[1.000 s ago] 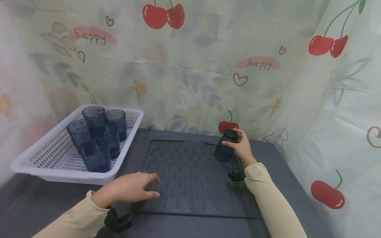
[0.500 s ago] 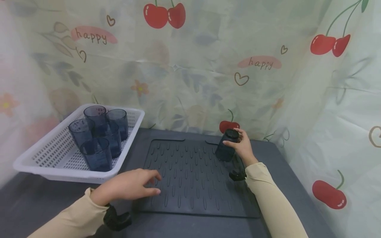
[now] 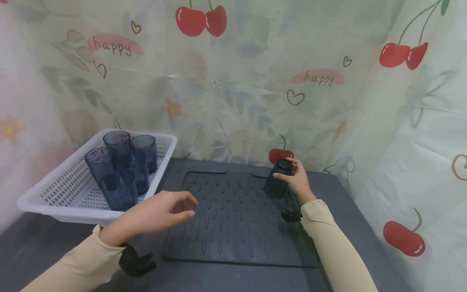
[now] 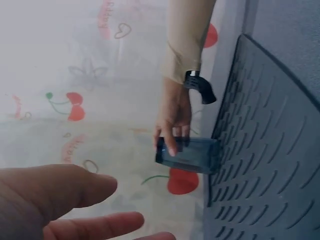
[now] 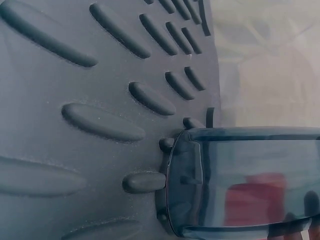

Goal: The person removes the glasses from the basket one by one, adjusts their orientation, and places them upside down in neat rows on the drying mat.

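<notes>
My right hand (image 3: 300,183) grips a dark blue see-through drinking glass (image 3: 276,184) near its base, which points up. The glass is upside down at the far right corner of a dark ridged drying mat (image 3: 233,227). In the right wrist view the rim of the glass (image 5: 250,180) meets the ridges of the mat. My left hand (image 3: 157,213) hovers over the mat's left side, holding nothing, with thumb and fingers apart. Several similar glasses (image 3: 118,190) stand upright in a white plastic basket (image 3: 40,200) behind and left of that hand.
A dark grey cloth (image 3: 233,278) covers the table under mat and basket. Behind and at the sides hangs a curtain (image 3: 233,113) printed with cherries. Each wrist wears a black band mount (image 3: 136,261).
My left hand has risen and shifted slightly toward the basket. The right hand and its glass have stayed in place at the mat's far right corner.
</notes>
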`<state>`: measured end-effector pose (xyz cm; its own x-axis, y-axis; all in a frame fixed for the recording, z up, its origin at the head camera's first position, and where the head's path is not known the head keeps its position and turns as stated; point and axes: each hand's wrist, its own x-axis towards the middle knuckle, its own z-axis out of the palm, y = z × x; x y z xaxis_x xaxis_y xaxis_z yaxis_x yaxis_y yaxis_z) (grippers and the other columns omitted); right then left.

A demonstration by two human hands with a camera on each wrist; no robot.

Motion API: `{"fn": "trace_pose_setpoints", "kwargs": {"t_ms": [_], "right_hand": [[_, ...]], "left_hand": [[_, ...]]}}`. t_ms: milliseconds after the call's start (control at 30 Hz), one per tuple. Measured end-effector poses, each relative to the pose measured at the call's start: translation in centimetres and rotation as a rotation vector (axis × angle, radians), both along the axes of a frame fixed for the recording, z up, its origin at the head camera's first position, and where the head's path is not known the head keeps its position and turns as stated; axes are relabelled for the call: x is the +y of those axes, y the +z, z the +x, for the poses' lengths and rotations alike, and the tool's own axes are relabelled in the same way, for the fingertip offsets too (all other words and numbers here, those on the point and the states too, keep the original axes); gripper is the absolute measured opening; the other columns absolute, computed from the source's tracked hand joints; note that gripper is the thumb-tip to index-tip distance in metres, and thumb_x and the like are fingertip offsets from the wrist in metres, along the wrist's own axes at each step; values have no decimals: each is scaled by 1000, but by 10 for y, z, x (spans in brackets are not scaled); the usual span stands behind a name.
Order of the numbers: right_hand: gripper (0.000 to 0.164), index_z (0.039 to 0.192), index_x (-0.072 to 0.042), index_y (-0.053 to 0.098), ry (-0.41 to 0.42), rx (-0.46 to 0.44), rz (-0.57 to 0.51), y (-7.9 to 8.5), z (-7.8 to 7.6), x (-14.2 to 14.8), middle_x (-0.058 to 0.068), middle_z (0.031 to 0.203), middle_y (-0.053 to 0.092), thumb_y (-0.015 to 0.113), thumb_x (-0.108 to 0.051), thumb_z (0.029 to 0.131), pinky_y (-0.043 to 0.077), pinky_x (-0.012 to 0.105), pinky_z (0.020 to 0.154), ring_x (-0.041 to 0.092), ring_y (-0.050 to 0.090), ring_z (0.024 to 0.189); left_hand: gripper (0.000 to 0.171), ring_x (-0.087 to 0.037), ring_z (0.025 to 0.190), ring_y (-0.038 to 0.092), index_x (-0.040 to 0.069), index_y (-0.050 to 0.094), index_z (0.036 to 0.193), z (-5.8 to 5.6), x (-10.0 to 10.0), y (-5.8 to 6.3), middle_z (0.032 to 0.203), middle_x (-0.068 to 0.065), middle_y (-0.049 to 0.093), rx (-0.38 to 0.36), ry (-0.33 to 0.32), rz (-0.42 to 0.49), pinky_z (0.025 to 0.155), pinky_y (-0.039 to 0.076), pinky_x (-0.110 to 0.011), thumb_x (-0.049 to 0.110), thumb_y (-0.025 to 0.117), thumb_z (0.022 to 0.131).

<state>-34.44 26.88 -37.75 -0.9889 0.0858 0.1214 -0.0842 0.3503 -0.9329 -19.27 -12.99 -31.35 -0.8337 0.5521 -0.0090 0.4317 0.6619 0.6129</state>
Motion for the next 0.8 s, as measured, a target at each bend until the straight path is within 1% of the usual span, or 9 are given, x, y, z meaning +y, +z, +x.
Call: {"fn": "trace_pose_setpoints", "kwargs": {"t_ms": [100,267,333,533,600,800], "right_hand": [[81,149,-15,31,-2,0,-6,0,-1,1,16,145,39,77,-12,82,40,48,106,30,45,129],[81,149,-16,30,5,2,-19,0,-1,1,16,144,40,77,-11,82,40,48,106,30,46,129],[82,149,-15,30,7,1,-22,0,0,1,16,144,39,77,-11,82,40,48,106,30,46,129],[82,149,-15,29,6,-5,-26,0,0,0,16,145,39,77,-12,83,40,48,106,30,45,130],[82,149,-15,29,4,-6,-26,0,0,0,16,145,39,77,-12,83,40,48,106,30,45,130],[82,149,-15,30,-2,-5,-24,0,0,0,16,145,39,77,-13,82,40,48,106,31,45,129]], "left_hand": [[27,-7,93,63,22,61,118,-1,-3,7,101,9,67,7,36,32,78,53,-33,38,58,97],[23,-8,92,63,22,62,117,-1,-12,20,102,7,67,62,73,78,77,52,-33,33,58,98],[24,-10,93,64,20,63,118,-1,-16,25,104,5,68,89,75,97,78,53,-35,33,57,98],[28,-13,101,64,20,62,119,0,-28,41,109,3,67,125,119,139,89,51,-46,36,59,96],[28,-14,101,64,19,62,120,0,-32,46,110,2,67,133,138,154,89,52,-45,34,60,96],[30,-15,100,64,17,61,122,-3,-44,55,112,-2,68,168,171,187,80,52,-33,32,62,95]]}}
